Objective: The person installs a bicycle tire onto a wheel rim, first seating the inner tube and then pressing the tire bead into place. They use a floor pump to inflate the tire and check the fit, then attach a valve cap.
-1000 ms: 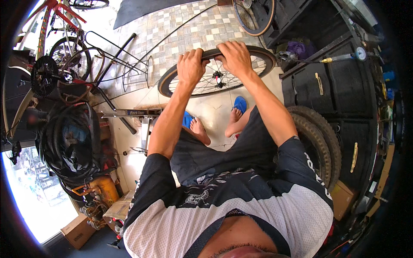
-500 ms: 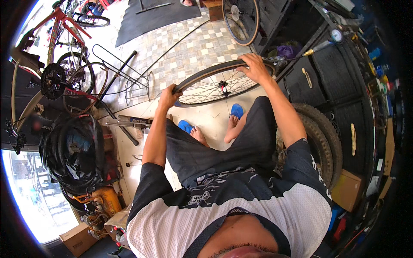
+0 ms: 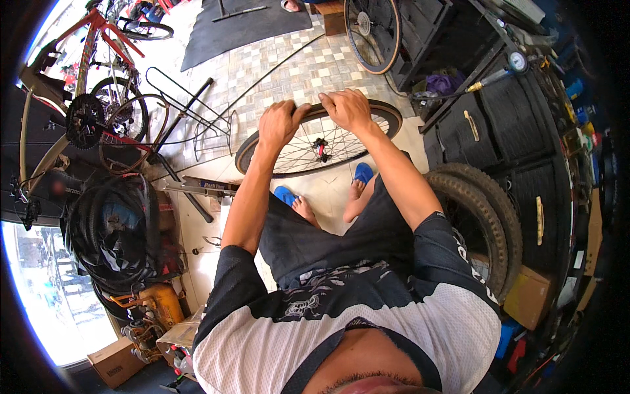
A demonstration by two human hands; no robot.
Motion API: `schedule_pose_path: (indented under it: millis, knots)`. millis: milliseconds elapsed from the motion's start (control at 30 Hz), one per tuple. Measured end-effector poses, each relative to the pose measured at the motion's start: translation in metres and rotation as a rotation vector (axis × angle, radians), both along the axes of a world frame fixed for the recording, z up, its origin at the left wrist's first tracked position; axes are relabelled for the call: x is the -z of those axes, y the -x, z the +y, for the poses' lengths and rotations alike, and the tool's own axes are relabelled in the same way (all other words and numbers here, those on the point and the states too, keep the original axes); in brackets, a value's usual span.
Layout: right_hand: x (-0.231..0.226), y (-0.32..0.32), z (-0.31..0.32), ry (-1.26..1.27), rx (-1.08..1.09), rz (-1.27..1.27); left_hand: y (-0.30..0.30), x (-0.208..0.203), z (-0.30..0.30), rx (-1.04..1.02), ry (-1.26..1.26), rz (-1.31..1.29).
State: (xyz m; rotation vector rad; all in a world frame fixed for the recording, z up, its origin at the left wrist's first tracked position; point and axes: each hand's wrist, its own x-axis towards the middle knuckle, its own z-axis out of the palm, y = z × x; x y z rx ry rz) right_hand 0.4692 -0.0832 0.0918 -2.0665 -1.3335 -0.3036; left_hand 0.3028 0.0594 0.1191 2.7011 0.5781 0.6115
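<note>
A bicycle wheel [image 3: 320, 150] with a dark, tan-walled tyre, thin spokes and a black-and-red hub stands tilted in front of my feet. My left hand [image 3: 281, 123] is closed over the upper, far part of the tyre, left of the middle. Close by on the same stretch, my right hand [image 3: 348, 109] also wraps the tyre, its thumb pointing toward the other one. The two thumbs are a short gap apart. The fingertips curl behind the tyre, out of sight.
A red bicycle [image 3: 85, 59] and a black wire stand [image 3: 190, 108] are at the left. Another wheel [image 3: 371, 33] leans at the far right, near a pump gauge [image 3: 518, 62]. Knobby tyres [image 3: 502, 223] rest against black drawers [image 3: 518, 118]. Hanging tubes [image 3: 111, 223] fill the lower left.
My hands have come together along the top of the tyre, the right one moving left and the left one up and right. The wheel has shifted left.
</note>
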Motion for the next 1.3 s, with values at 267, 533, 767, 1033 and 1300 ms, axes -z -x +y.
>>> schedule_pose_path:
  millis: [267,533,767,1033,1300]
  knots:
    - [0.004,-0.002,0.019,0.095,0.170,0.009,-0.006,0.005,0.003,-0.293,0.121,0.063]
    - [-0.008,0.001,0.021,0.219,0.240,0.122,-0.015,0.005,0.006,-0.399,0.201,0.184]
    - [-0.020,-0.018,0.011,0.263,-0.142,-0.005,-0.008,0.012,0.031,0.103,0.128,0.079]
    - [-0.002,-0.002,0.020,0.191,-0.165,-0.094,-0.003,0.024,0.027,-0.003,0.035,0.173]
    - [0.010,0.004,0.016,-0.010,-0.165,-0.163,0.008,0.037,0.027,0.004,-0.038,0.060]
